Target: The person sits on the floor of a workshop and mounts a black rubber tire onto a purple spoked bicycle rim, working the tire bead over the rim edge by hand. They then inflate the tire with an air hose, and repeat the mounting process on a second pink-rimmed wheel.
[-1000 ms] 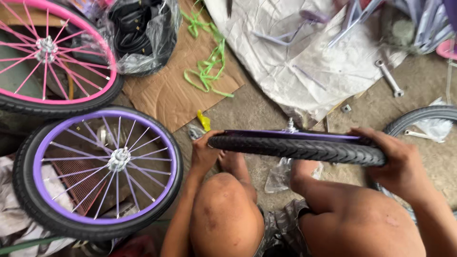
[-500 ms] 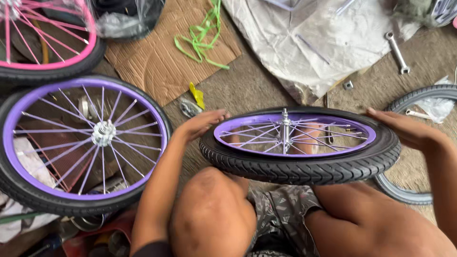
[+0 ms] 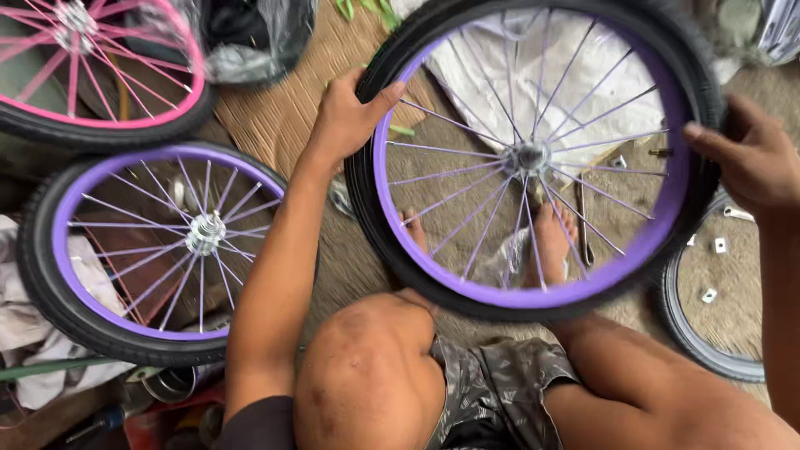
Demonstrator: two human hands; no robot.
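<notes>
I hold a bicycle wheel with a purple rim (image 3: 533, 296) and a black tyre flat in front of me, above my knees. My left hand (image 3: 350, 112) grips its tyre on the left side, thumb over the rim. My right hand (image 3: 746, 158) grips the tyre on the right side. The silver hub (image 3: 527, 157) and thin spokes sit in the middle, and my bare feet show through them on the ground below.
A second purple-rimmed wheel (image 3: 50, 250) lies flat at the left. A pink-rimmed wheel (image 3: 167, 104) lies at the upper left beside a plastic bag (image 3: 258, 42) and brown cardboard (image 3: 271, 121). A bare black tyre (image 3: 708, 346) lies at the right, with small metal parts on the ground.
The wheel has been lifted from near edge-on to flat and close to the camera. Both hands stayed on its sides. My view has shifted down and nearer.
</notes>
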